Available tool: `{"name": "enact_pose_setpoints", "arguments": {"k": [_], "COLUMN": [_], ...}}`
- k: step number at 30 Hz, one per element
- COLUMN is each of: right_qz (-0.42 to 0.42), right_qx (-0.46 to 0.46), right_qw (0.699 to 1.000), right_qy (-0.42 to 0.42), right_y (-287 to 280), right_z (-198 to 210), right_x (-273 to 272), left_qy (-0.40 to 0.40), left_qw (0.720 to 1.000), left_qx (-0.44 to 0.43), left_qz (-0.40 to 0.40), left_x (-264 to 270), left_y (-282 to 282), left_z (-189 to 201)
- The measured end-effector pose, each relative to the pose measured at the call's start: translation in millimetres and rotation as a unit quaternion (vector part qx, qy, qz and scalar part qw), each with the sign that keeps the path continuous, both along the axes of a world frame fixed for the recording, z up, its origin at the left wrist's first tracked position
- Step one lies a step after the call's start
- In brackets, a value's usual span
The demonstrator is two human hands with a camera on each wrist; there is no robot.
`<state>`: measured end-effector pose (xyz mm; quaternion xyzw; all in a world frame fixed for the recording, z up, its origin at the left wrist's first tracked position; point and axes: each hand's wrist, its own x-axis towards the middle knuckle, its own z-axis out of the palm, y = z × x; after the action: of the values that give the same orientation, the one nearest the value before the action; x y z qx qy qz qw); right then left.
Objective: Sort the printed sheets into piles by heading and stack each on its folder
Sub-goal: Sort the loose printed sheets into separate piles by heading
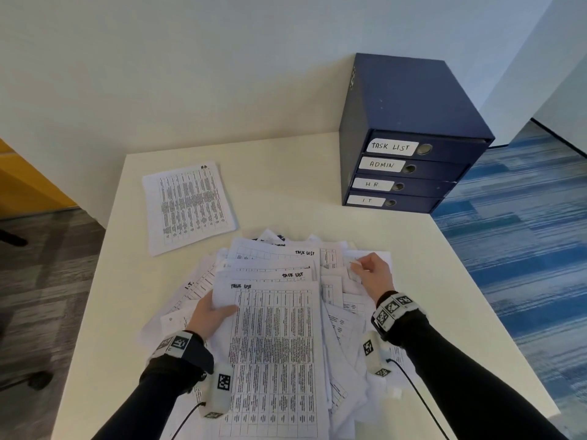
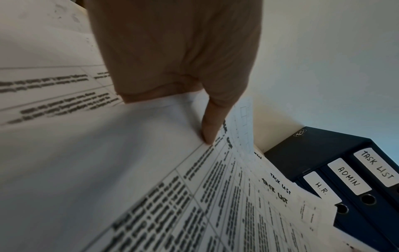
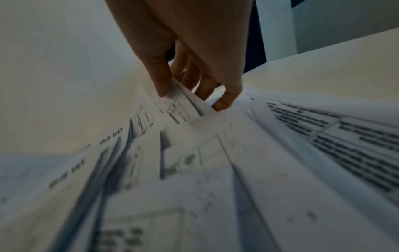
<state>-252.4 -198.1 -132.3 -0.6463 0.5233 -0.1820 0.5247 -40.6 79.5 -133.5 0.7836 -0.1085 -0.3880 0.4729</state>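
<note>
A loose heap of printed sheets (image 1: pixel 286 265) covers the near half of the table. My left hand (image 1: pixel 209 312) grips the left edge of a small stack headed TASK LIST (image 1: pixel 273 344), thumb on top (image 2: pixel 211 126). My right hand (image 1: pixel 371 274) pinches the corner of a few sheets (image 3: pixel 183 98) at the heap's right side, thumb over fingers. A separate neat pile of sheets (image 1: pixel 187 208) lies at the far left. Four dark blue folders (image 1: pixel 409 166) are stacked at the far right, labelled TASK LIST, ADMIN, HR and IT.
The cream table (image 1: pixel 286 173) has a bare strip between the heap and the wall. Its right edge (image 1: pixel 476 281) drops to blue carpet, its left edge to grey floor. A white wall stands behind.
</note>
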Motion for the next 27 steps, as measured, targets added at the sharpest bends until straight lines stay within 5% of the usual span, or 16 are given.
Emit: {"name": "enact_pose_setpoints", "arguments": {"k": [4, 8, 17, 21, 27], "right_qz": [-0.059, -0.019, 0.033, 0.020, -0.093], "right_qx": [0.080, 0.129, -0.013, -0.007, 0.059], "right_qw": [0.985, 0.968, 0.971, 0.935, 0.861], "right_qy": [-0.142, -0.214, -0.237, -0.354, -0.496], "right_y": [0, 5, -3, -6, -12], "right_z": [29, 57, 138, 183, 207], "right_x": [-3, -4, -3, 3, 11], "left_qy": [-0.007, -0.036, -0.171, -0.225, -0.205], "left_qw": [1.000, 0.999, 0.983, 0.974, 0.977], "left_qx": [0.001, 0.022, 0.044, 0.028, 0.050], "left_qz": [0.014, 0.017, 0.044, 0.013, -0.009], "left_x": [0, -2, -15, -13, -12], "left_y": [-1, -1, -4, -7, -8], "left_z": [2, 2, 8, 8, 10]}}
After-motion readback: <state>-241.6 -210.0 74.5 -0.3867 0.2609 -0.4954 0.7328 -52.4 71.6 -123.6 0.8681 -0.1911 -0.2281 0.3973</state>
